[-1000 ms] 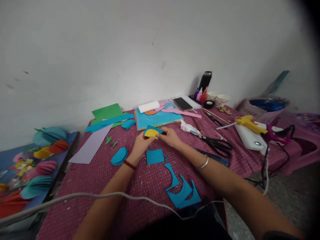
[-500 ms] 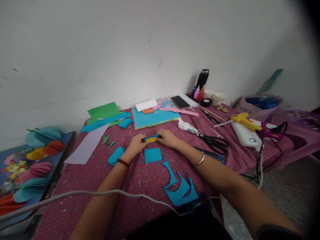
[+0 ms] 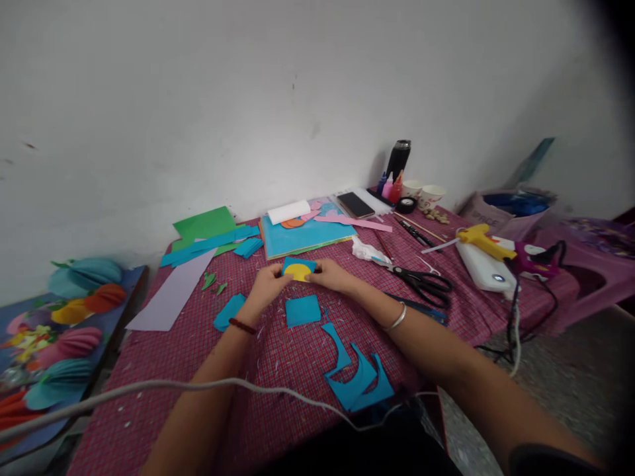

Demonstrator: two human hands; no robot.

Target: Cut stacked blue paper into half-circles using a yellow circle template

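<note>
My left hand (image 3: pixel 268 285) pinches the left side of a blue paper square (image 3: pixel 299 262) with a yellow paper circle (image 3: pixel 297 272) lying against its face. The right edge of both is pinched by my right hand (image 3: pixel 331 274). Just below them, a blue paper square stack (image 3: pixel 303 311) lies on the cloth. Cut blue paper pieces (image 3: pixel 231 312) sit beside my left wrist. Curved blue paper offcuts (image 3: pixel 358 380) are spread nearer my body. Black-handled scissors (image 3: pixel 421 281) rest to the right of my right hand.
A white cable (image 3: pixel 198 383) crosses in front of my arms. Right of the scissors are a yellow glue gun (image 3: pixel 483 241) and a white power bank (image 3: pixel 483 268). Paper sheets (image 3: pixel 307 238) and a phone (image 3: pixel 356 205) lie farther back. Paper ornaments (image 3: pixel 74 311) occupy the left board.
The blue paper and yellow circle have been tilted up, so their faces now show more fully. Both hands still hold them in nearly the same place. The view has shifted slightly.
</note>
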